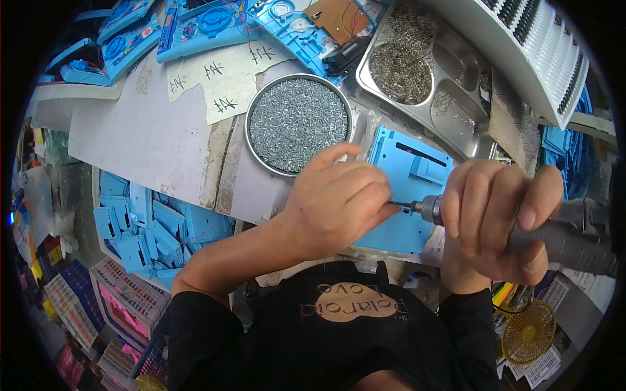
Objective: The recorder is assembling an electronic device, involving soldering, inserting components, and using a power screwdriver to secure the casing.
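Observation:
My right hand (492, 212) is wrapped round a grey power screwdriver (564, 247), held nearly level with its bit pointing left. My left hand (345, 202) is closed in a pinch right at the tip of the bit; what the fingertips hold is too small to make out. Both hands are over a flat blue plastic panel (407, 238) with a dark slot near its far end, lying on the table in front of me. Just beyond my left hand stands a round metal bowl (248, 133) filled with small silvery screws (297, 120).
A steel compartment tray (466, 133) with small metal parts lies at the far right, beside a white rack (521, 58) of dark pieces. Blue housings with wiring (215, 29) line the back. Blue plastic parts (153, 225) are heaped at left. A yellow fan (528, 332) is lower right.

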`<state>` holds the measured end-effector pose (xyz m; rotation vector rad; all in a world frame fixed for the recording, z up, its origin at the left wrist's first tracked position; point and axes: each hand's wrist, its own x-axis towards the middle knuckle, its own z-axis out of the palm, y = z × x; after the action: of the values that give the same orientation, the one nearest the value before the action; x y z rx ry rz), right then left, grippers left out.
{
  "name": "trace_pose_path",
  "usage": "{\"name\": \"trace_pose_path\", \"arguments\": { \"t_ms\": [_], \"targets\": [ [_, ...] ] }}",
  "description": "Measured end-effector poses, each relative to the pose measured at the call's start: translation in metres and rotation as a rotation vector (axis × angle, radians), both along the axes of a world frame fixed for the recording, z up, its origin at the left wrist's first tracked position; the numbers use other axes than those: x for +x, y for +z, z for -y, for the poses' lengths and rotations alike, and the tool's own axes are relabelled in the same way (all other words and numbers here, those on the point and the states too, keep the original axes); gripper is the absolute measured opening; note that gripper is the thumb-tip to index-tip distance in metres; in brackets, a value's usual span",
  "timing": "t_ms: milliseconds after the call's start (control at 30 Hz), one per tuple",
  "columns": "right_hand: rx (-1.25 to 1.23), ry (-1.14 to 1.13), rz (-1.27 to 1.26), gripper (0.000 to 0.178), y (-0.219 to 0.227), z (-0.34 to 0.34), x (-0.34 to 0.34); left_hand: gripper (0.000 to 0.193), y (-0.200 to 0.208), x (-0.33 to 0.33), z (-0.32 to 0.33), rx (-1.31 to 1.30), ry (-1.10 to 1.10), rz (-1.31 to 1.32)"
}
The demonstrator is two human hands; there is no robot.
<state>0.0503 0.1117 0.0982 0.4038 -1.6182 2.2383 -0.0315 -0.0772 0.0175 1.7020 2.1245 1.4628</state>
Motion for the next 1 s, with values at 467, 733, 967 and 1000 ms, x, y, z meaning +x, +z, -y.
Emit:
{"name": "trace_pose_path", "arguments": {
  "t_ms": [467,733,967,1000],
  "targets": [
    [0.059,-0.171,-0.046,0.018,-0.047,-0.011,-0.053,0.009,-0.021,-0.053,0.018,-0.392,0.426,-0.157],
    [0.330,-0.300,0.137,0.017,-0.050,-0.006,-0.053,0.014,-0.028,-0.059,0.018,-0.415,0.357,-0.224],
    [0.123,-0.116,0.016,0.017,-0.026,-0.005,-0.035,0.015,-0.031,-0.060,0.017,-0.365,0.374,-0.216],
    [0.143,-0.135,0.027,0.018,-0.027,-0.003,-0.035,0.015,-0.030,-0.061,0.015,-0.349,0.390,-0.227]
  ]
}}
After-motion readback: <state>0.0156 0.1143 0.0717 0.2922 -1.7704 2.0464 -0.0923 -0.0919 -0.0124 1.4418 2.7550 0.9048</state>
